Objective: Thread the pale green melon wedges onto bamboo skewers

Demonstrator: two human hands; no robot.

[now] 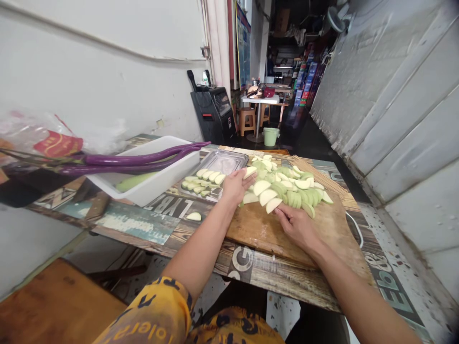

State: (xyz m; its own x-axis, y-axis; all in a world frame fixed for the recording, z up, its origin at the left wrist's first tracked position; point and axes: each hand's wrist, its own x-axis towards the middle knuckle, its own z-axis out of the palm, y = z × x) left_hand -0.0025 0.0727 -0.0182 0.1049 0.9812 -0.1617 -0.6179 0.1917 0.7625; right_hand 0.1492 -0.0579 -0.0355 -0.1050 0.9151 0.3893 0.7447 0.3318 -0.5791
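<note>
A pile of pale green half-moon squash slices (287,184) covers the far half of the wooden cutting board (261,234). My left hand (236,187) is closed at the pile's left edge, with a squash slice between thumb and fingers. To the right, my right hand (297,225) pinches the lower end of another slice (273,205) at the near edge of the pile. Left of the board lies a clear shallow tray (225,161), its near part lined with slices in rows (201,184). One loose slice (194,216) rests on the tabletop.
A white plastic bin (143,193) at the left holds long purple eggplants (132,160) and a green squash (134,181). Plastic bags (53,138) lie behind it. Thin wooden sticks (324,179) lie past the board. A black speaker (215,112) stands beyond the table.
</note>
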